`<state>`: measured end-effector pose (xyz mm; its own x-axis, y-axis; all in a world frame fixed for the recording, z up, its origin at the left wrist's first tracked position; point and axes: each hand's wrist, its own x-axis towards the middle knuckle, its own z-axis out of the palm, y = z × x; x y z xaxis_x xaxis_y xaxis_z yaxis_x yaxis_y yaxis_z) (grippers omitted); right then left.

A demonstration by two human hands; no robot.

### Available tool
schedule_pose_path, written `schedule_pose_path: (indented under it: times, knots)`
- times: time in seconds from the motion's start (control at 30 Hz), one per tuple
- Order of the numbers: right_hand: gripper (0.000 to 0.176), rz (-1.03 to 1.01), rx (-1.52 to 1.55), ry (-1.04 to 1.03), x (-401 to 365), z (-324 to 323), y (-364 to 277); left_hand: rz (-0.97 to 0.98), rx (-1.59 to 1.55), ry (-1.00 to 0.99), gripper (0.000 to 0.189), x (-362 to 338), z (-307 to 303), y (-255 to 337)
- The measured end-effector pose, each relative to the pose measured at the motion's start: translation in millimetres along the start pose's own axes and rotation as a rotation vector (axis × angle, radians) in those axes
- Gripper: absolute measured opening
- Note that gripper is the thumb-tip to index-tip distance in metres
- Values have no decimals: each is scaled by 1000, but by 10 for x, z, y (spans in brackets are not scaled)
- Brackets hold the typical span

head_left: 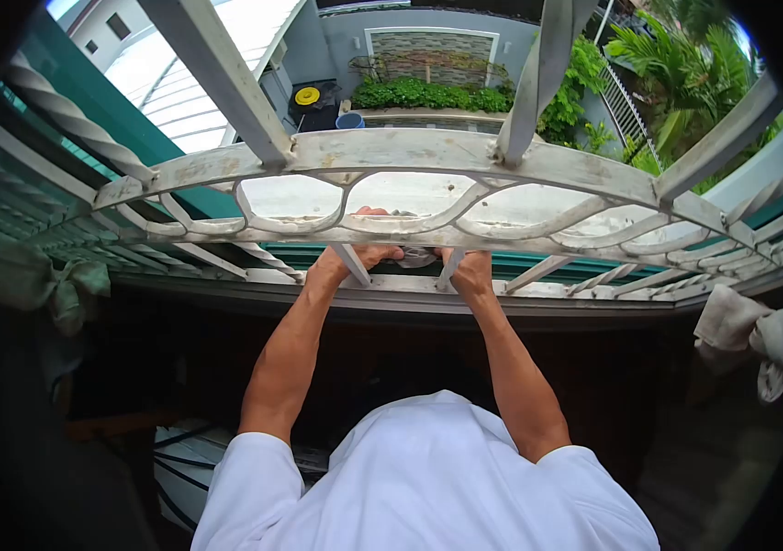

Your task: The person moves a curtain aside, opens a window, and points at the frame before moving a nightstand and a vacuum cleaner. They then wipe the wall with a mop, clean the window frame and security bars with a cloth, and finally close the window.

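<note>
Both my arms reach through the lower gaps of a white metal window grille [447,151]. Between my hands is a crumpled wet-looking grey cloth [417,258], held just beyond the grille's lower bars. My left hand [375,253] is closed on the cloth's left end, with its thumb pointing inward. On the other end my right hand [467,264] is closed too, its fingers partly hidden by a slanting bar. The grille's scrollwork covers part of both hands. A pale ledge [401,191] lies outside, beyond the hands.
Tied-back curtains hang at left [75,289] and right [754,335]. A window track [538,308] runs below the grille. Down outside are a blue bin [350,120], a yellow lid [307,95], green shrubs [428,95] and a white roof [171,78]. Grille bars surround both forearms.
</note>
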<state>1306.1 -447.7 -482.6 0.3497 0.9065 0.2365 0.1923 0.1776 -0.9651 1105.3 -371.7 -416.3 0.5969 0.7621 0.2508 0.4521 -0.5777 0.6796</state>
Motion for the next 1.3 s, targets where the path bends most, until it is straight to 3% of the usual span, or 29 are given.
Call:
schedule_pose_path:
  times: [0.03, 0.1, 0.17, 0.23, 0.27, 0.3, 0.37, 0.5, 0.57, 0.67, 0.7, 0.77, 0.87, 0.97, 1.0, 1.03, 1.1, 1.17, 1.23, 1.27, 1.3]
  knots:
    - [11, 9, 1, 25, -48, -37, -81, 13, -2, -23, 38, -16, -12, -122]
    - [11, -48, -566, 74, -92, -187, -161, -91, 69, -111, 32, -26, -99, -473]
    - [8, -102, -539, 200, -124, -164, -157, -39, 130, -142, 32, -68, -64, -665]
    - [6, -164, -609, 269, -144, -122, -189, 50, -16, -35, 32, -114, 35, -759]
    - [6, -271, -620, 324, -142, -75, -234, 198, 92, 68, 27, -9, 139, -467]
    - [6, -252, -622, 350, -167, -77, -231, 58, -69, -79, 28, 98, 221, -316]
    - [6, -311, -608, 336, -153, -101, -244, -85, -104, -319, 38, 313, 292, -364]
    - [12, -179, -605, 401, -147, -149, -250, -129, 25, -253, 29, 123, 9, -506]
    - [14, -204, -621, 412, -156, -156, -254, -196, 22, -170, 27, -41, -102, -1014]
    - [16, -240, -606, 381, -156, -104, -224, -270, -8, -17, 24, -87, 111, -945]
    - [16, -234, -611, 379, -165, -127, -213, -273, -13, -21, 24, -21, 310, -925]
    - [17, -313, -681, 320, -152, -83, -242, 3, -71, -110, 25, 154, 714, -1007]
    - [11, -249, -710, 242, -171, -161, -126, -80, 25, -176, 29, 233, 386, -609]
    - [9, -262, -677, 252, -102, -164, -125, -210, -172, 28, 30, 0, 186, -906]
    - [8, -294, -648, 277, -112, -191, -109, 51, 162, 139, 26, -3, 182, -921]
    - [8, -308, -655, 267, -140, -207, -144, 48, 155, 156, 26, -35, 187, -820]
    - [7, -437, -601, 369, -182, -165, -246, -278, 83, 202, 23, -122, 150, -521]
    - [13, -530, -516, 435, -430, -46, -553, -287, 59, 257, 16, -273, 112, -448]
    - [12, -577, -354, 223, -797, 120, -659, -349, -113, 355, 19, -462, 101, -500]
    - [16, -577, -347, 11, -940, 209, -719, -317, -236, 384, 25, -597, 18, -352]
    - [16, -581, -337, -32, -921, 364, -774, -280, -358, 414, 32, -738, -97, -159]
